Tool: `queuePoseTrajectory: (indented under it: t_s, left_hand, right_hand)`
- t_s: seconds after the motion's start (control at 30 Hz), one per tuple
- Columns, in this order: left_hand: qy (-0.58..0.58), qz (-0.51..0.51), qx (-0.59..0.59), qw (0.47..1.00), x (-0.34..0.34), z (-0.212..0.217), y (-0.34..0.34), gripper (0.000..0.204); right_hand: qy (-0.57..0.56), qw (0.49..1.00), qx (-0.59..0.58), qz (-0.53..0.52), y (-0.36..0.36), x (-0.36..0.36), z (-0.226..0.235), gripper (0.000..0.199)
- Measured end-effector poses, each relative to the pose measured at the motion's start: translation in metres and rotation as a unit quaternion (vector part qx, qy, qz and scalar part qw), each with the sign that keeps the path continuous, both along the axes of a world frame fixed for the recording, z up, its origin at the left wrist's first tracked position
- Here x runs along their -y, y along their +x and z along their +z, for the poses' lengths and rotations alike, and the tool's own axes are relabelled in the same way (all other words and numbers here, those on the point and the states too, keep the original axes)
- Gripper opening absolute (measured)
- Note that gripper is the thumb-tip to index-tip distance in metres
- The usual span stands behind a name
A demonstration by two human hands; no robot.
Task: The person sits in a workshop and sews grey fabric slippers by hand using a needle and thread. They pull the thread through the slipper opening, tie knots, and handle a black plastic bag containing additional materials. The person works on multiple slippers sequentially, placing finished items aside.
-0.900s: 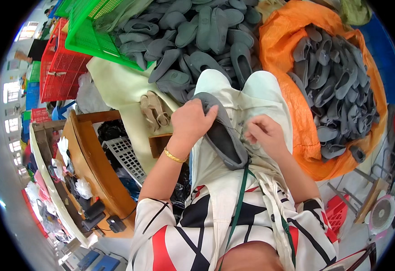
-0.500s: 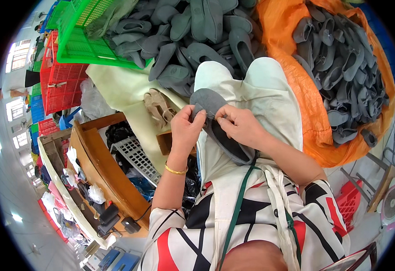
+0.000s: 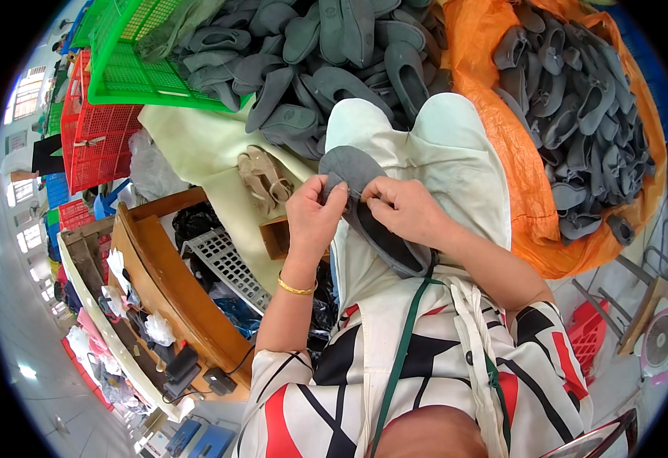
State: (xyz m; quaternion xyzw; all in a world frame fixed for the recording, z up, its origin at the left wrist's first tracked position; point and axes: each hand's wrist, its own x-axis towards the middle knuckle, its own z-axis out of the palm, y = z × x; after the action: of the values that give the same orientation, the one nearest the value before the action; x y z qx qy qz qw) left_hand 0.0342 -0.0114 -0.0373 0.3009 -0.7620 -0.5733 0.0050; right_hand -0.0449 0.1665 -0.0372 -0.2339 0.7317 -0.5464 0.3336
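Observation:
A grey felt shoe upper [image 3: 353, 172] lies across my lap on pale trousers. My left hand [image 3: 313, 217], with a gold bangle at the wrist, pinches the shoe's near edge. My right hand [image 3: 403, 208] grips the same edge just beside it, fingertips close to the left hand's. The shoe's heel end runs down toward my body under my right wrist.
A heap of grey shoe uppers [image 3: 326, 53] lies ahead by a green plastic crate [image 3: 132, 65]. More fill an orange sack [image 3: 578, 107] at the right. A red crate [image 3: 93, 137], a pair of tan sandals [image 3: 264, 179] and a wooden workbench [image 3: 174, 282] stand at the left.
My hands have come together on the shoe's edge. Earlier the left hand lay on top of the shoe and the right hand was off to its side.

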Motion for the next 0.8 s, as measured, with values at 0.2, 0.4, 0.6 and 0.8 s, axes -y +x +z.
queuePoseTrajectory:
  t_s: [0.2, 0.4, 0.6, 0.8]
  left_hand:
    - [-0.002, -0.005, 0.009, 1.000, -0.002, 0.007, -0.002, 0.012]
    - [0.162, 0.003, 0.073, 0.984, 0.006, 0.015, -0.006, 0.014]
    - [0.209, 0.010, 0.063, 0.976, 0.007, 0.017, -0.007, 0.013]
    - [0.209, 0.017, 0.063, 0.976, 0.006, 0.015, -0.008, 0.013]
  right_hand:
    - [-0.001, 0.999, -0.033, 0.010, 0.000, 0.004, -0.008, 0.015]
    - [-0.032, 0.998, -0.060, -0.016, 0.010, 0.004, -0.021, 0.012]
    - [0.003, 0.993, -0.117, 0.008, 0.003, 0.009, -0.021, 0.010]
    - [-0.014, 0.987, -0.157, 0.029, -0.006, 0.004, -0.020, 0.009]
